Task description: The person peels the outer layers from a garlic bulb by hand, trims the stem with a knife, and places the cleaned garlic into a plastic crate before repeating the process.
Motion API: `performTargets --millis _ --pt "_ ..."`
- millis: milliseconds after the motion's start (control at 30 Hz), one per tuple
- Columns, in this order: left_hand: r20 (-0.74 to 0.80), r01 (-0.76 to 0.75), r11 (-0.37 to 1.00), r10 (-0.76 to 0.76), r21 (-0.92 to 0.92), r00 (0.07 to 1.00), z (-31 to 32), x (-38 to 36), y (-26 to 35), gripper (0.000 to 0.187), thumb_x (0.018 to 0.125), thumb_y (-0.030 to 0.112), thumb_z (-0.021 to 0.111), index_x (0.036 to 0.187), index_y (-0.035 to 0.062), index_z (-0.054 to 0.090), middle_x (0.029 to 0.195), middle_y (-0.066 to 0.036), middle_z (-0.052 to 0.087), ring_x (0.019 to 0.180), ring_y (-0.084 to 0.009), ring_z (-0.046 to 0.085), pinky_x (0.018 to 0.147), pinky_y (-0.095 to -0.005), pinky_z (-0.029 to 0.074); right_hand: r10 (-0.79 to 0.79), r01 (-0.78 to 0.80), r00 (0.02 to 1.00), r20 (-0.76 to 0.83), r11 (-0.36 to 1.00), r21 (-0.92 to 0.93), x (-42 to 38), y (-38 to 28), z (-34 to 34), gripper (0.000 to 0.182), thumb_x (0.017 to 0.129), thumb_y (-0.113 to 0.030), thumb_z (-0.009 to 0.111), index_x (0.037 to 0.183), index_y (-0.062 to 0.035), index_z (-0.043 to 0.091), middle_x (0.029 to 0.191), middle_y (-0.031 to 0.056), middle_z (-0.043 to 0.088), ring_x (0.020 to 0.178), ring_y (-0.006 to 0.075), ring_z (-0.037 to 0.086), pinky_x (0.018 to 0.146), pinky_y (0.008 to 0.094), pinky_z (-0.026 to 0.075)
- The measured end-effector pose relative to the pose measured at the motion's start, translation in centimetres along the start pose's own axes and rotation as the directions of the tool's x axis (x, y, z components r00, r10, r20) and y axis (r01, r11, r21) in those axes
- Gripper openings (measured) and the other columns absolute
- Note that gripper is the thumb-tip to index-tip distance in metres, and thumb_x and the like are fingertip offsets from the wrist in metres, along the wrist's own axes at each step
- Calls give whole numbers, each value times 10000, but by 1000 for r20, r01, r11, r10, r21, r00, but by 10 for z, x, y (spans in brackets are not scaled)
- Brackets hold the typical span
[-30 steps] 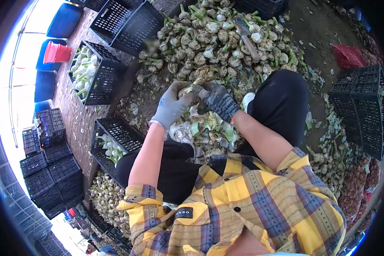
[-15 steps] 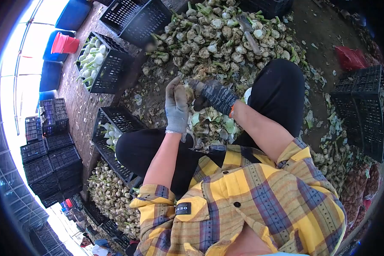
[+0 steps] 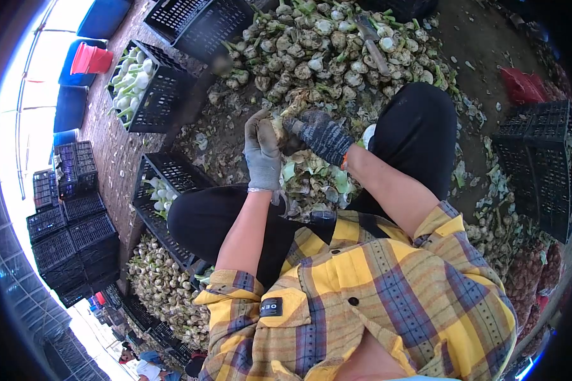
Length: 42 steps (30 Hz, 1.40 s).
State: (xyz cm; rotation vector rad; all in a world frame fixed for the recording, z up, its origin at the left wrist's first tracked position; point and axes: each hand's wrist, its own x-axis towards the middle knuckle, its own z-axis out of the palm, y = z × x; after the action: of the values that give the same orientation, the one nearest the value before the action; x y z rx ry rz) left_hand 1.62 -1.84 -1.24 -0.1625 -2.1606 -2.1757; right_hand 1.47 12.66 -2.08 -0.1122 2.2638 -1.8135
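Note:
My left hand (image 3: 262, 149), in a light grey glove with dirty fingers, is closed around a pale bulb (image 3: 278, 127). My right hand (image 3: 321, 134), in a dark speckled glove, presses its curled fingers against the bulb's right side. Peeled skin hangs around the bulb, and any tool in my right hand is hidden. Beyond both hands lies a heap of dirty bulbs (image 3: 299, 60), with a knife (image 3: 373, 47) resting on top. Leaf and skin scraps (image 3: 314, 181) cover the ground between my legs.
A black crate of trimmed white bulbs (image 3: 152, 89) stands at the upper left, another crate (image 3: 171, 206) beside my left knee. Stacked black crates (image 3: 537, 165) stand at the right. A red bucket (image 3: 92, 59) is at the far left. People (image 3: 147, 369) show at the lower left.
Peeled skin now stands out above the bulb. My right hand has turned slightly, its fingers more curled. The view has shifted a little.

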Motion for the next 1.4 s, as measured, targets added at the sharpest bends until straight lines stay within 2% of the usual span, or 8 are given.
performTargets --millis 233,533,733,900,1100,1200,1333,1400 --pt "-34 38 999 -38 5 999 0 1 -2 307 931 255 503 1161 53 475 1091 -16 526 961 -69 478 868 -220 384 -177 151 983 -48 932 -331 -4 -4 -2 216 859 -183 469 906 -37 621 808 190 593 790 344 584 701 438 459" --pt "189 679 643 -662 -356 726 -5 8 11 421 924 409 458 1186 79 462 1047 -25 535 907 -92 525 755 -279 463 33 -77 966 -256 984 -163 0 2 14 268 809 -228 522 854 13 630 827 235 611 811 377 582 729 422 453" --pt "18 -41 958 37 284 999 0 -3 -19 464 876 257 575 1212 31 350 1118 -80 472 875 -126 541 752 -310 500 154 -180 950 -273 981 -74 3 2 8 310 775 -256 556 859 35 622 832 252 617 804 393 587 724 421 461" --pt "160 707 560 -724 -431 671 -1 9 11 531 879 553 417 1070 74 543 899 -84 585 782 -201 564 630 -265 462 160 -158 958 -236 987 29 -1 -5 7 305 793 -220 547 928 45 616 853 234 634 807 352 613 731 381 471" --pt "-45 422 907 -422 -20 905 4 -4 -2 552 864 476 519 1195 46 420 931 -96 584 768 -199 607 641 -303 521 95 -73 954 -285 994 87 4 9 11 296 826 -213 513 977 25 607 904 229 632 844 352 603 763 389 464" --pt "-93 479 865 -495 -151 864 5 0 5 536 864 428 541 1215 55 385 919 -88 581 738 -180 609 615 -303 522 240 -230 946 -217 971 70 -2 -3 5 268 831 -216 507 936 5 616 881 221 632 830 356 599 752 406 462" --pt "140 696 650 -693 -304 708 -9 9 -7 467 883 500 460 994 55 554 824 -77 608 659 -181 601 515 -269 459 -135 63 981 -138 900 -432 8 39 16 278 836 -217 506 963 12 599 818 200 625 690 292 600 638 369 463" --pt "34 587 799 -588 -128 808 -8 4 -9 466 874 420 526 1124 32 466 962 -97 571 799 -168 583 654 -266 479 -77 3 968 -241 956 -293 7 43 19 259 840 -207 505 938 13 601 793 191 624 675 279 597 624 367 461"
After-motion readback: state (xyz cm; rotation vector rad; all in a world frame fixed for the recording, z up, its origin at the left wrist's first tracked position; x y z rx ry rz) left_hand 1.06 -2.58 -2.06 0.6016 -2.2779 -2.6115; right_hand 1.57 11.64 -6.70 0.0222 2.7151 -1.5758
